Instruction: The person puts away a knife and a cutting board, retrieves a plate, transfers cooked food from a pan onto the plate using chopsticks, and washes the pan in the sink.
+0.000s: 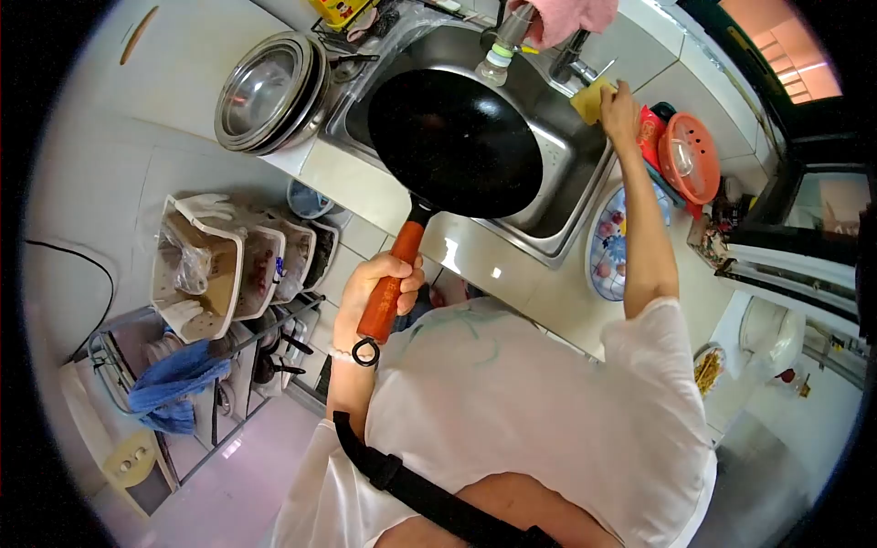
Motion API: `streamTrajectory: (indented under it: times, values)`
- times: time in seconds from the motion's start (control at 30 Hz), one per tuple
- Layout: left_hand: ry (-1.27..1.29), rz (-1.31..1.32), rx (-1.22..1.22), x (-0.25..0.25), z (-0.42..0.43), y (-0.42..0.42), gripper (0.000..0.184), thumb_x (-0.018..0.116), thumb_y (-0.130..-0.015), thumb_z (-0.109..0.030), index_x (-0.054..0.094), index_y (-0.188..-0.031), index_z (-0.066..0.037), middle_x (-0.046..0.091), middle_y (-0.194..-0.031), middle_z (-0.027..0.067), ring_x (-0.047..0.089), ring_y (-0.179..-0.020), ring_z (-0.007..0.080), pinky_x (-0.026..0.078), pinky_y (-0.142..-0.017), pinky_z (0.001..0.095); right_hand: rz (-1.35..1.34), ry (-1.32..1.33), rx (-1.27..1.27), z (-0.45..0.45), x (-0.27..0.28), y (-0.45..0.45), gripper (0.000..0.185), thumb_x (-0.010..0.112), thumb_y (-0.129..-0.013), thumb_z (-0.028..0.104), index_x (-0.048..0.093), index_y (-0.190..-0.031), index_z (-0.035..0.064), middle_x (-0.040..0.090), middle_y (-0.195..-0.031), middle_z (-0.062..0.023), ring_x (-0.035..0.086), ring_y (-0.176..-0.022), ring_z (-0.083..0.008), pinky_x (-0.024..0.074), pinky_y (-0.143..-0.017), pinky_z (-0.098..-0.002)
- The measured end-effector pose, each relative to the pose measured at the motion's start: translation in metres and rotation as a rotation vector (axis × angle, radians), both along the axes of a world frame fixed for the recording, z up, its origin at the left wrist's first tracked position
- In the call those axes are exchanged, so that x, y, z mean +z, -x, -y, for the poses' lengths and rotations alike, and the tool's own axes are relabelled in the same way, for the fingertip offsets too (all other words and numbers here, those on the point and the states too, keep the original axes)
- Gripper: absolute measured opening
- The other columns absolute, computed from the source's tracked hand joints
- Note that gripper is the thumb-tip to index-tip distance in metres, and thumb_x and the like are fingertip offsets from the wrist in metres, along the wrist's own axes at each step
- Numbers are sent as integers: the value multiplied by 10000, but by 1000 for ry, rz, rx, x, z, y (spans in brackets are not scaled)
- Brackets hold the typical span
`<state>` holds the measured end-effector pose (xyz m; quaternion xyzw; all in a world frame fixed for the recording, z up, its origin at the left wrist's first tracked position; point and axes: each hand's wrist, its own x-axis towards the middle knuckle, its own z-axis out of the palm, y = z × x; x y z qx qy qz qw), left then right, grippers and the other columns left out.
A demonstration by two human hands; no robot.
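Observation:
My left hand (364, 285) is closed around the reddish-brown wooden handle of a black wok (455, 142). The wok is held over the metal sink (554, 239), its dark round face turned up toward me and hiding much of the basin. At the sink's back right corner, my right hand (619, 111) pinches a yellow sponge (589, 102). Just beyond the wok's rim is the faucet (571, 60), with a clear-and-white nozzle (496, 62) pointing down into the basin. A pink cloth (566, 18) hangs over the faucet.
Stacked metal bowls (265, 91) stand left of the sink. To the right are an orange colander (690, 157), a red packet (649, 135) and a patterned oval plate (606, 247). White bins (199, 265) and a rack with a blue towel (178, 388) stand at lower left.

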<state>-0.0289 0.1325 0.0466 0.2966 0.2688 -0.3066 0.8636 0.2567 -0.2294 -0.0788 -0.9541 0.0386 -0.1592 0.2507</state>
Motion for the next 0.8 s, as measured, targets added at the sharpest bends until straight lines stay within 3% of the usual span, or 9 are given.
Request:
streamTrajectory:
  times: [0.2,0.33,0.47,0.6,0.73,0.8]
  values:
    - [63,-15,-46,-29,-7,-15,228,519,-780,-76,468,-965,46,480,-637,65,479,-411,157,429,-390,240,-187,-100,-203,4,-20,-77,509,507,-853,442,533,-1140,23,601,-1035,-285,560,-990,-467,445,-850,-499]
    - [68,-46,-65,-34,-8,-22,153,499,-786,-69,488,-898,34,481,-632,66,489,-440,157,380,-398,237,-191,-140,-328,6,-36,-102,513,502,-839,469,575,-1105,36,591,-1078,-279,544,-1045,-443,437,-878,-483]
    - [90,-67,-38,-44,-16,-25,218,515,-777,-60,470,-958,52,485,-641,86,463,-412,160,423,-381,248,-130,-134,-349,13,-35,-112,487,498,-839,463,624,-1029,33,603,-1069,-261,556,-1021,-444,445,-868,-481]
    - [76,-78,-39,-48,-21,-22,250,531,-759,-75,466,-970,43,473,-626,83,444,-406,155,409,-371,245,48,-87,-295,23,-44,-118,453,461,-806,395,671,-862,-3,632,-877,-271,593,-890,-449,455,-823,-457]
    - [80,-29,-102,-62,-35,-14,290,540,-740,-93,462,-994,24,460,-623,76,404,-393,150,388,-360,245,46,-37,-265,32,-57,-128,445,465,-807,398,674,-865,9,644,-829,-248,615,-843,-423,468,-790,-447]
    - [67,-46,-123,-66,-39,-12,298,551,-738,-96,465,-999,19,470,-632,81,418,-405,158,394,-368,251,-64,-174,-314,41,-64,-126,422,491,-781,372,666,-888,4,636,-906,-257,599,-885,-438,460,-828,-461]
